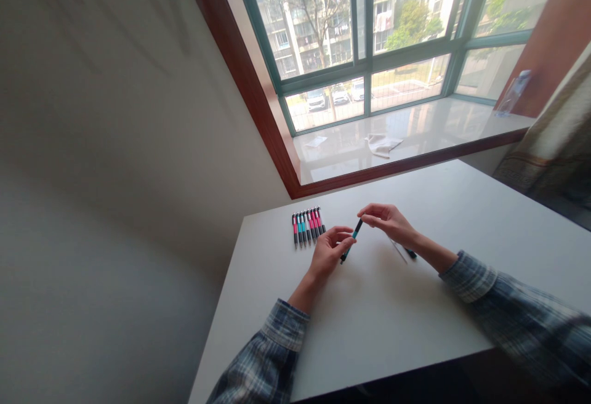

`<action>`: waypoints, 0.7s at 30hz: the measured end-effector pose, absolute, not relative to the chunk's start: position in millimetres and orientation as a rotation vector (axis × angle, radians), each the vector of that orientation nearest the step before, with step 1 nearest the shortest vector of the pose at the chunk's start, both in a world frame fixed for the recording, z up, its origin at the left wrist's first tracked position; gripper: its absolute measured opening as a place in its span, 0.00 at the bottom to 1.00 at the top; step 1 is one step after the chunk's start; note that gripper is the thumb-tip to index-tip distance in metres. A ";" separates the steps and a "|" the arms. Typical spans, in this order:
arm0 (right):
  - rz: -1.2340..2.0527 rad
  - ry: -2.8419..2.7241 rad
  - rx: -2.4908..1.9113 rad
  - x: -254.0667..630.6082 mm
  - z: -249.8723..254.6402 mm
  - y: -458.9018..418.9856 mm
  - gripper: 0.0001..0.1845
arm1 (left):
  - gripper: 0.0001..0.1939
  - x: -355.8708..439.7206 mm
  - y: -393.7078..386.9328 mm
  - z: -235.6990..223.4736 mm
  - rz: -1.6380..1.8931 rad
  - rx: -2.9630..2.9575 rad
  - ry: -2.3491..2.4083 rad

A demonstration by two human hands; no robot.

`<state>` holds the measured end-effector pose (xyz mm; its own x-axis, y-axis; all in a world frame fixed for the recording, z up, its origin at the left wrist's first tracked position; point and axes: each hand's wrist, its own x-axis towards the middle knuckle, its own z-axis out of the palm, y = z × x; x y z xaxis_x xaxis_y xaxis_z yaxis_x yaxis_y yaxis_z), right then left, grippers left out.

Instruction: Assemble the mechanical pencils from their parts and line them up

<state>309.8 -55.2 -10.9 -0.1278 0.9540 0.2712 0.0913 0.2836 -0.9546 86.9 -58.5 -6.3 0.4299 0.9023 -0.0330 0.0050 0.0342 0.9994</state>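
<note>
Row of pens (308,229) lay on bench (369,321), left of left hand (329,251). Another pen (355,232) spanned left to right hand (388,222). Rod (400,254) lay nearside of right hand. Windowsill (339,162) behind bench held cloth (382,145), bottle (513,93) right of it.

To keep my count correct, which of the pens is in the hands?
The teal-and-black pen, held by the left hand and right hand; the row of pens lies on the white table.

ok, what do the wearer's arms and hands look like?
Left hand and right hand: no gloves; no rings or watch visible. Left sleeve and right sleeve: long, loose, blue-and-pale plaid, with cuffs. No cables or markings visible.
</note>
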 end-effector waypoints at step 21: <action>1.010 -1.273 -1.013 314.2 -13.7 -48.8 0.20 | 0.21 85.2 -57.2 -10.6 0.930 1.333 0.901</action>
<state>314.2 -48.8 -13.7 0.0364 0.9669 0.2527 -0.0264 0.2537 -0.9669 85.2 -57.2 -10.6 0.3766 0.9264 -0.0044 -0.0336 0.0184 0.9993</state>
